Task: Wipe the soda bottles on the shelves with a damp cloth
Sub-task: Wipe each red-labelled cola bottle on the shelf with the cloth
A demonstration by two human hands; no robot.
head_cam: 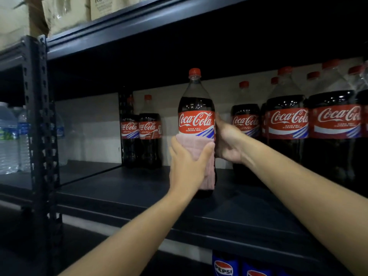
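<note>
- Looking through the head camera, I see a cola bottle (pixel 196 108) standing upright near the front of a dark metal shelf (pixel 127 188), red cap on top, red label facing me.
- My left hand (pixel 186 166) wraps a pink cloth (pixel 196 145) round the lower body of that bottle, just under the label; thumb on the right of the cloth, fingers curled round the left side.
- My right hand (pixel 229 144) grips the bottle from its right side at label height, fingers curled behind it where I cannot see them.
- Two more cola bottles (pixel 141 130) stand at the back left of the same shelf, well apart from the held one.
- A row of cola bottles (pixel 310 120) stands to the right, close behind my right forearm.
- Water bottles (pixel 12 140) fill the next bay on the far left, past the upright post (pixel 39 116).
- Pepsi bottles (pixel 224 264) show on the shelf below, at the bottom edge.
- Cardboard boxes (pixel 99 5) sit on the shelf above.
</note>
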